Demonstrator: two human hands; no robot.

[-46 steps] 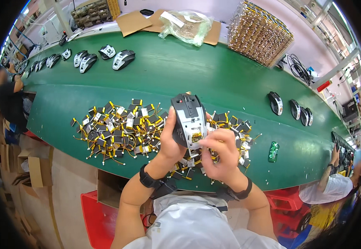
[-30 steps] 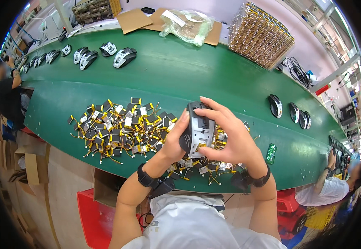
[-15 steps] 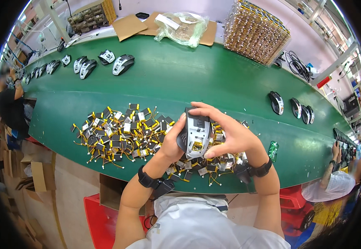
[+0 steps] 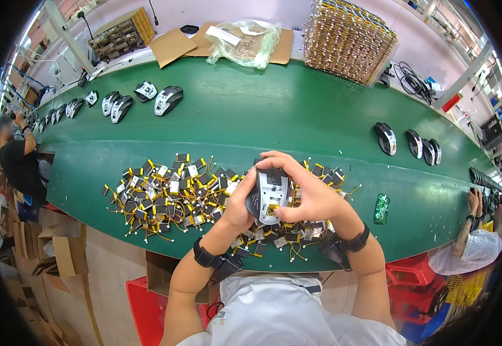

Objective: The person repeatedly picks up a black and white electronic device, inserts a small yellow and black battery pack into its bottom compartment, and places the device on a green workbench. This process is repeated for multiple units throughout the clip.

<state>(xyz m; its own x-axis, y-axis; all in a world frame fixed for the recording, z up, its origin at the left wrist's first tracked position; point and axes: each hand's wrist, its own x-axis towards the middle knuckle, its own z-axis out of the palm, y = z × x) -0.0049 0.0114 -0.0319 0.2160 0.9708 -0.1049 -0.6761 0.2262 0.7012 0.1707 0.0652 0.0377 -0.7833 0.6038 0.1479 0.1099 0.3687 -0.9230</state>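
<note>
Mouse shell (image 4: 273, 190) sits gripped between left hand (image 4: 240, 209) at nine o'clock and right hand (image 4: 319, 199) at three; I judge this a fitting step, next wanting steady pressure.

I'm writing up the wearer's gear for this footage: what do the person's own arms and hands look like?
The left hand and right hand are bare, without gloves. Each wrist wears a black strap with a boxy black module beside it. The white top has short sleeves, leaving the forearms uncovered.
</note>
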